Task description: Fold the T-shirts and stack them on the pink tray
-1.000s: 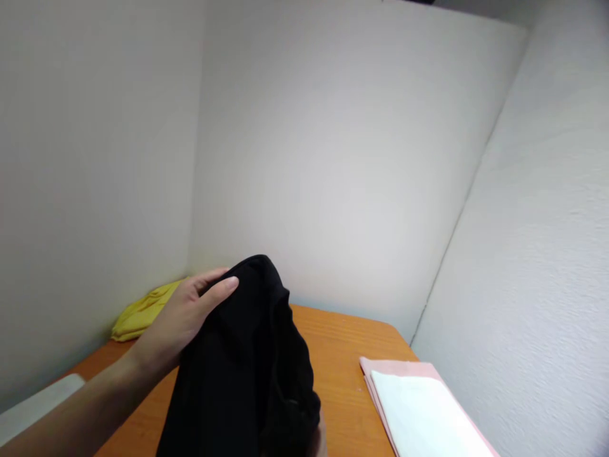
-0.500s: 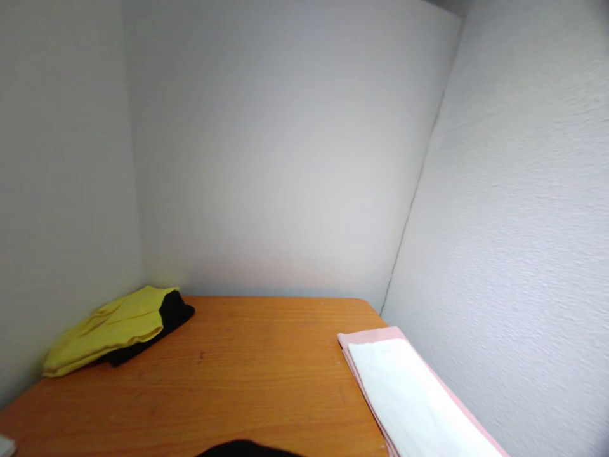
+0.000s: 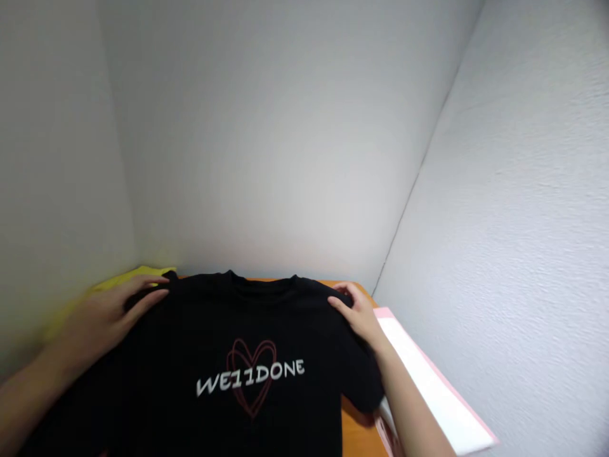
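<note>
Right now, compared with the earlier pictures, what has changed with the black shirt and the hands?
The black shirt, bunched one second ago and then nearly below the view, has come up, spread out, its front print showing. The left hand and right hand are back in view, holding it near the shoulders. The yellow cloth, white cloth and pink cloth stayed in place.

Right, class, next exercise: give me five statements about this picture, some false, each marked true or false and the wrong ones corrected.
1. The left hand has its grip on the black T-shirt near a shoulder. True.
2. The right hand is clear of the T-shirt. False: its grip is near the other shoulder.
3. The T-shirt bears white lettering. True.
4. The yellow cloth is at the picture's right side. False: it is at the left.
5. A white cloth lies on a pink one. True.
</note>
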A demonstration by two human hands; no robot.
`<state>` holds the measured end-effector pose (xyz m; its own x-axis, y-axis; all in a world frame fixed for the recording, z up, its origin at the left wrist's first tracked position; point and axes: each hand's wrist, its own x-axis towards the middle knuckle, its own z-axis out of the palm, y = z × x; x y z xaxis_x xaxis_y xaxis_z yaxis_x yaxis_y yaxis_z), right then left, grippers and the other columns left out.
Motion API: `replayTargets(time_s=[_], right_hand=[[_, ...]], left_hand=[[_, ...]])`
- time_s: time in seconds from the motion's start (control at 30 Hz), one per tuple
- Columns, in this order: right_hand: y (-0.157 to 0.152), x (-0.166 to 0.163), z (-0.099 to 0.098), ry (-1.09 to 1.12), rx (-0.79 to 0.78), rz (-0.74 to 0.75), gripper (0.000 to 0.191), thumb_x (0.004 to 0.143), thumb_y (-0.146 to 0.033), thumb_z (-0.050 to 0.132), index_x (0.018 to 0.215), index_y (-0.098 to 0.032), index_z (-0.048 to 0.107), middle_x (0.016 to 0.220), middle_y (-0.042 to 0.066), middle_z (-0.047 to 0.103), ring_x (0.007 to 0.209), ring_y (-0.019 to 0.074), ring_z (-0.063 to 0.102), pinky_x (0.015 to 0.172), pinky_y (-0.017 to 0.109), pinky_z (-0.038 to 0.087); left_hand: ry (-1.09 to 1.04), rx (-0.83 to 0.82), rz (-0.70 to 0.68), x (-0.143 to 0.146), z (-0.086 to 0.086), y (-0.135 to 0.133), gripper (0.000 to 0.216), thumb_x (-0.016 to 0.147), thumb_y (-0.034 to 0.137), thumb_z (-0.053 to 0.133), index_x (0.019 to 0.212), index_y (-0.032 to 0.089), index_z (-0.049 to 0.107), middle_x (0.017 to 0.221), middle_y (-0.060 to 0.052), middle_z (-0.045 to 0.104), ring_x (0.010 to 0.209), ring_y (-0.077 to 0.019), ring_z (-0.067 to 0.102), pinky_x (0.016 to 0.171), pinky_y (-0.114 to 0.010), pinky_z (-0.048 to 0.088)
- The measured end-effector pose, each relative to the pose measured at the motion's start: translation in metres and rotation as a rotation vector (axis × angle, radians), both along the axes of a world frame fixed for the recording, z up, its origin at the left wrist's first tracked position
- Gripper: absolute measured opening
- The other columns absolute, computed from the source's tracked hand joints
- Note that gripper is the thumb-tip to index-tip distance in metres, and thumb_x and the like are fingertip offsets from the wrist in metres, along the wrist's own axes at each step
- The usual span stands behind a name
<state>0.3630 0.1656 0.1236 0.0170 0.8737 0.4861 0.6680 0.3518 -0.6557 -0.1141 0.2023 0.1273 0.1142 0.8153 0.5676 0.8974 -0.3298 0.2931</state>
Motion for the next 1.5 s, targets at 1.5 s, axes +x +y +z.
replayTargets(time_s=[1.5], right_hand=[[0.097, -0.093, -0.137, -0.679, -0.204, -0.161, 0.058, 0.097, -0.039, 0.039, 0.149, -0.014, 0.035, 0.161, 0.011, 0.015, 0.149, 0.0246, 0.005, 0.119, 0.044, 0.003]], left_hand=[[0.474, -0.070, -0.119, 0.099, -0.167, 0.106, 0.057, 0.094, 0.039, 0.030, 0.144, 0.016, 0.044, 0.157, -0.010, 0.032, 0.147, -0.0247, 0.024, 0.120, -0.049, 0.008]])
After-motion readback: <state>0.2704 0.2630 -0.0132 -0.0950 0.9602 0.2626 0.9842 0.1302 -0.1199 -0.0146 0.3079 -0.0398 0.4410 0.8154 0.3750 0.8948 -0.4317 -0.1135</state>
